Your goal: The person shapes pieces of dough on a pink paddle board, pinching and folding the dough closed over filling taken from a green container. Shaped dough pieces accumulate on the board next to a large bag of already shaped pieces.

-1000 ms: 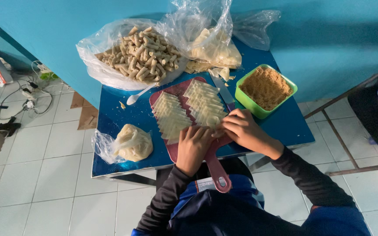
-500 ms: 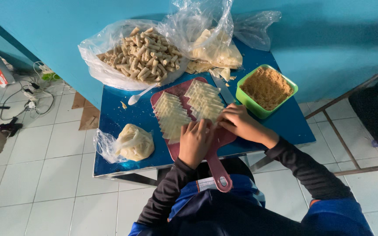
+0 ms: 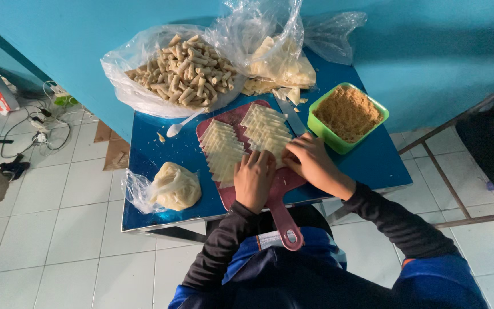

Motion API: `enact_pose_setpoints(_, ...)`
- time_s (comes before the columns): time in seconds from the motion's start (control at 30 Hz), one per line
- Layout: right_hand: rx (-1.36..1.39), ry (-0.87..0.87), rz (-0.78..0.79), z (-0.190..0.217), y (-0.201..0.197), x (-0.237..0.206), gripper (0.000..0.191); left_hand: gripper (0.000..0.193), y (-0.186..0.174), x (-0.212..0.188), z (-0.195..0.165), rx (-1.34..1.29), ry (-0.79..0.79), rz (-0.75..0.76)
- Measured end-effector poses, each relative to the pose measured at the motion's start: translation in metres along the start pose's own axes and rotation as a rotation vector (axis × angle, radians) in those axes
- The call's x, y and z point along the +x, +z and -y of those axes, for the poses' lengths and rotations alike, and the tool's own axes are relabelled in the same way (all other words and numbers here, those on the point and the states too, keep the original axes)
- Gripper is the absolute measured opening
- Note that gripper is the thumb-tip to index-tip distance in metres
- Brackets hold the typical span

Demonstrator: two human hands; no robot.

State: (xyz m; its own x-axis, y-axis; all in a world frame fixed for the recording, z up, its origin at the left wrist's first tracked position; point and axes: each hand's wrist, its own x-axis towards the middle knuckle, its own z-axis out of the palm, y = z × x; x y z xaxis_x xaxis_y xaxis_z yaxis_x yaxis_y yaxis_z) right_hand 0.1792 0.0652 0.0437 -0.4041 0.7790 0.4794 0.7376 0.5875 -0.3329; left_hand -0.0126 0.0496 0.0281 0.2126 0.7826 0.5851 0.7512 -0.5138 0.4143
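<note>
Cables and a plug strip lie tangled on the white tiled floor at the far left, beside a flattened piece of brown cardboard. On the left end of the small blue desk sits a knotted clear plastic bag of pale dough, and behind it a wide clear plastic bag heaped with finished beige rolled pastry sticks; a white plastic spoon lies just in front of that heap. In the middle rests the dark red plastic cutting board with a handle, carrying two overlapping rows of thin pale square pastry wrappers, the handle hanging over the near edge of the desk. The left hand lies on the board at the near end of the wrapper rows, fingers curled down onto the sheets, not closed around anything that can be seen. The right hand is just beside it, fingertips pressed together on the edge of the right-hand row; whether it pinches a sheet cannot be told. Behind the board a second crumpled clear plastic bag of loose wrapper scraps stands open. A metal knife lies between the board and the bright green square plastic tub of brown crumbly filling at the right.
</note>
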Motion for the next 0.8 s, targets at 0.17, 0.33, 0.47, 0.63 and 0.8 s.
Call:
enact_pose_setpoints(0.17, -0.195, -0.191, -0.042, 0.004, -0.001, -0.009, 0.018, 0.006, -0.006, -0.001, -0.002, -0.064, 0.032, 0.015)
enact_pose_setpoints(0.33, -0.156, -0.250, -0.036, 0.002, -0.005, -0.011, 0.018, 0.030, -0.017, -0.016, -0.005, -0.304, -0.015, 0.076)
enact_pose_setpoints(0.47, -0.119, -0.249, 0.024, -0.001, -0.010, -0.010, 0.019, 0.042, -0.023, -0.028, -0.008, -0.244, 0.066, 0.105)
enact_pose_setpoints(0.63, -0.051, -0.230, 0.030, -0.004, -0.012, -0.003, 0.017, 0.035, -0.018, -0.026, -0.006, -0.210, 0.153, 0.038)
enact_pose_setpoints(0.8, -0.021, -0.248, 0.041, -0.008, -0.013, -0.001, 0.021, 0.033, -0.014, -0.023, -0.005, -0.037, 0.151, 0.104)
